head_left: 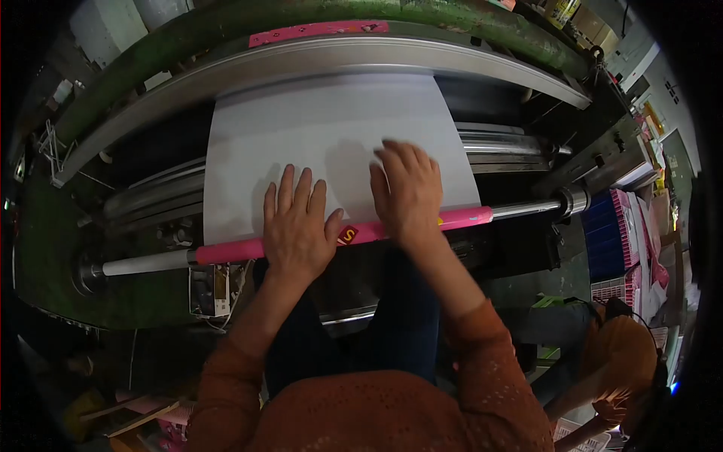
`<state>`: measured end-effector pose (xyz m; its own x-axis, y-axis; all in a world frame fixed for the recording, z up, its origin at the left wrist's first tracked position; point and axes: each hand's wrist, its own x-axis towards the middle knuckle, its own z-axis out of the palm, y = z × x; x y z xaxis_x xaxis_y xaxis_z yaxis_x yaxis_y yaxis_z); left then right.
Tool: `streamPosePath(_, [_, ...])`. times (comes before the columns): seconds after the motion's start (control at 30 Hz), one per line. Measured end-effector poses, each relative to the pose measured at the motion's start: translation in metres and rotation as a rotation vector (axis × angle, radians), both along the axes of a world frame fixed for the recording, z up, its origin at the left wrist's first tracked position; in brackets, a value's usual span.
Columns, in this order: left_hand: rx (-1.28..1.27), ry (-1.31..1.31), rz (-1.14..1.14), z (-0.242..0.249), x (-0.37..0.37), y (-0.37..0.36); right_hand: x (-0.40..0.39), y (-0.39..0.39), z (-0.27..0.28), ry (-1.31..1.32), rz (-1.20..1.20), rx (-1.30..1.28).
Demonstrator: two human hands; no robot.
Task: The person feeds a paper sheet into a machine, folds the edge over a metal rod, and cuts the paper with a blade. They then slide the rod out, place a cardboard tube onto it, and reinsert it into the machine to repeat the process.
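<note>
A wide white sheet [324, 128] comes down from under a long metal bar and runs to a pink printed roll [233, 250] on a shaft in front of me. My left hand [297, 226] lies flat with fingers spread, its palm over the roll and its fingertips on the sheet. To its right, my right hand [409, 188] is over the sheet with fingers apart and slightly bent, its wrist above the roll. Neither hand grips anything. A dark red mark with a yellow letter shows on the roll between the hands.
The metal bar [331, 54] and a green roller [376, 19] span the far side. Bare shaft [527, 210] runs to a round holder [576, 200] at right. Blue-and-pink stacked material [614, 233] stands beyond. At lower right is another person [617, 361].
</note>
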<state>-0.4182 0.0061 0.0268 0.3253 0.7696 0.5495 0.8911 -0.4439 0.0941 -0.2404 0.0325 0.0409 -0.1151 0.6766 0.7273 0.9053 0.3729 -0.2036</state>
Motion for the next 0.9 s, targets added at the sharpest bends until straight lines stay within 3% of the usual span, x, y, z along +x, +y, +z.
streamPosePath(0.1, [0.143,-0.143,-0.047,0.012,-0.009,0.024,0.003,-0.083,-0.032,-0.074,-0.022,-0.236])
streamPosePath(0.2, [0.277,-0.236,-0.185,0.009,-0.014,0.0,0.005,-0.044,-0.017,-0.096,-0.054,-0.29])
streamPosePath(0.27, [0.133,-0.174,-0.3,-0.02,0.005,-0.057,0.003,-0.019,-0.002,-0.091,-0.082,-0.217])
streamPosePath(0.33, [-0.087,-0.087,-0.251,-0.037,0.015,-0.057,0.007,0.002,0.003,-0.095,-0.129,-0.09])
streamPosePath(0.37, [0.036,0.1,-0.205,-0.037,0.01,-0.037,0.01,-0.002,0.003,-0.049,-0.11,-0.075])
streamPosePath(0.4, [0.061,0.1,-0.189,-0.029,0.01,-0.025,0.012,-0.008,0.006,0.001,-0.085,-0.046])
streamPosePath(0.5, [0.019,-0.097,-0.125,0.013,0.011,0.007,0.005,-0.077,-0.015,-0.114,-0.059,-0.223])
streamPosePath(0.63, [0.237,-0.234,-0.142,0.021,0.007,-0.001,0.01,-0.03,-0.012,-0.101,-0.091,-0.139])
streamPosePath(0.73, [0.339,-0.193,-0.361,-0.022,-0.008,-0.059,0.024,0.026,0.018,0.152,-0.065,-0.13])
streamPosePath(0.8, [0.282,-0.167,-0.376,-0.063,-0.019,-0.091,0.03,0.066,0.065,0.386,0.018,0.083])
streamPosePath(0.83, [0.205,-0.169,-0.344,-0.09,-0.025,-0.101,0.03,0.08,0.092,0.567,0.051,-0.017])
streamPosePath(0.87, [0.211,-0.163,-0.287,-0.113,-0.031,-0.11,0.039,0.102,0.117,0.452,-0.02,-0.088])
streamPosePath(0.9, [0.064,-0.056,-0.228,-0.134,-0.036,-0.117,0.042,0.124,0.137,0.643,-0.033,-0.257])
